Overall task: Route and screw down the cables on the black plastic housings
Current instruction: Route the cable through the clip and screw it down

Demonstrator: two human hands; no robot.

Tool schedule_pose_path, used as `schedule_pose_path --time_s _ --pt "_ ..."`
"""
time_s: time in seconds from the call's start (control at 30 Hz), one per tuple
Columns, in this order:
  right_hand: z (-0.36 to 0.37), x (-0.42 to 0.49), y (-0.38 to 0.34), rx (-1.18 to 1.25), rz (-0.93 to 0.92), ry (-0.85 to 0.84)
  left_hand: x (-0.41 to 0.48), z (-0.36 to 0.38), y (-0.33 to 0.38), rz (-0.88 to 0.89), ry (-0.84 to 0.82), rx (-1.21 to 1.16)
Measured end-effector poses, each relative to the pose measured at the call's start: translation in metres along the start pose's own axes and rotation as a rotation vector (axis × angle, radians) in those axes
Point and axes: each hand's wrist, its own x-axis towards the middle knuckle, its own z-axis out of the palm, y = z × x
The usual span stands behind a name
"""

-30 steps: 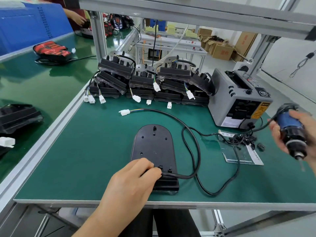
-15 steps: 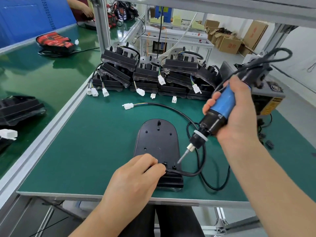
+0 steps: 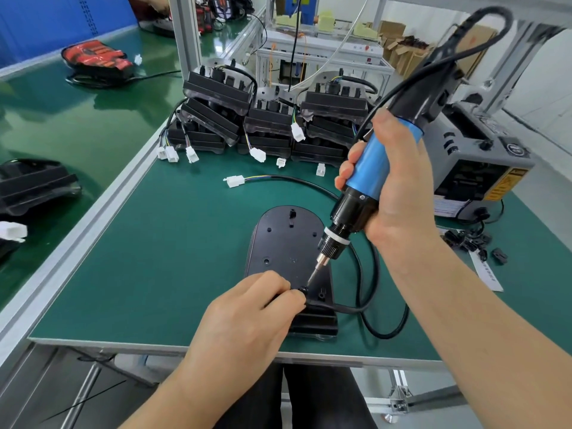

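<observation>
Black housing flat on green bench mat, under both hands.
Left hand curled, pinching cable at its near end; right hand wrapped round blue screwdriver, bit down by left fingertips. Stacked housings beyond; grey dispenser behind right hand.

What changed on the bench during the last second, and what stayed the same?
The right hand swung the screwdriver in from the right edge of the bench to above the housing, lowering its bit to the spot beside the fingertips of the left hand. It gripped the tool throughout. The left hand kept pinching the cable at the housing's near end; housing and cable did not move.
</observation>
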Motion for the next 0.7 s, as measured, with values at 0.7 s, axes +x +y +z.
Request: schedule_pose_path --time_s 0.7 --pt "0.020 -0.012 -0.005 -0.108 -0.116 -0.197 0.001 -0.002 0.001 -0.004 0.000 0.015"
